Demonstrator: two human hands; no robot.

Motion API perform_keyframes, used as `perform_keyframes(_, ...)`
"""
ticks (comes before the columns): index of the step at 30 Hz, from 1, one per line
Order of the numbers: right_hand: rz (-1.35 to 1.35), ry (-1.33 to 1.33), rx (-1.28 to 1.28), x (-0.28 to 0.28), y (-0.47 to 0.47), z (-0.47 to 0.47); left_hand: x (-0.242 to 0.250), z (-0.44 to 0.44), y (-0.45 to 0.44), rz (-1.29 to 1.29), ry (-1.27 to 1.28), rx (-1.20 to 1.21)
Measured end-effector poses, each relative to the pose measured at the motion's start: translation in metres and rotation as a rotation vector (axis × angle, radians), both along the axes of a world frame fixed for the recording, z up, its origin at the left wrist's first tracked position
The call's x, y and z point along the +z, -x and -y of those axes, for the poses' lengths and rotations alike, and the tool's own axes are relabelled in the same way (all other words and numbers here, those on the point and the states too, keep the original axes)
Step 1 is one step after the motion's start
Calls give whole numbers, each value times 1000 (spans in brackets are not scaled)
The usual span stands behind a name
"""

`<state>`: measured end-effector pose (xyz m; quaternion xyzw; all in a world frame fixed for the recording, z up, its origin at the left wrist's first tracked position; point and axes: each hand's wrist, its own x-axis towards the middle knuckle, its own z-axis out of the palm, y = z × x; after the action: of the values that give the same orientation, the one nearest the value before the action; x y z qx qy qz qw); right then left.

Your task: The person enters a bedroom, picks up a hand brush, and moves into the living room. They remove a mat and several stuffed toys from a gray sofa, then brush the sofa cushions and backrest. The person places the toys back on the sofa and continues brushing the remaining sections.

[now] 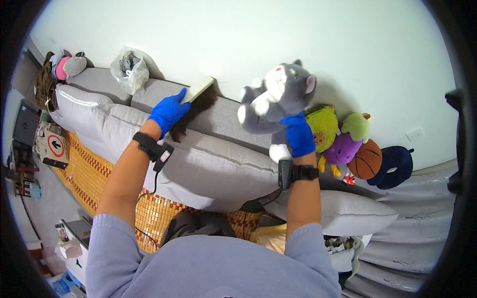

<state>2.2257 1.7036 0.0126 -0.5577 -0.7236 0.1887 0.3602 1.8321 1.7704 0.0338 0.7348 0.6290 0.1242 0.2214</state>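
My left hand (170, 113), in a blue glove, grips a brush (200, 89) with a pale handle and long brown bristles over the top of the grey sofa's back (160, 91). In my right hand (298, 135), also blue-gloved, is a grey and white plush cat (285, 93), raised in front of the wall with its head up and to the left. Just right of that hand are a fuzzy yellow-green plush toy (323, 124) and a purple plush toy (343, 149) with a pale green top.
A basketball (365, 159) and a dark blue neck pillow (393, 167) sit at the right on the sofa back. A plastic bag (130, 70) and a pink-grey plush toy (72, 67) stand further left. Grey cushions (223, 167) lean below; a cardboard box (52, 147) is at far left.
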Motion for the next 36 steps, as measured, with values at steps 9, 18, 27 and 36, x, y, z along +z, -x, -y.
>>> perform_keyframes(9,75,276,-348,-6,46,-39,-4,56,-75,-306,-177,-248)
perform_keyframes(18,354,204,-312,71,123,21,-5,84,-97,-419,-257,-212)
perform_keyframes(27,-246,116,111,76,37,3,23,82,-42,-189,-300,-162)
perform_keyframes(36,-283,128,85,43,23,-12,30,72,-1,-49,-198,-119)
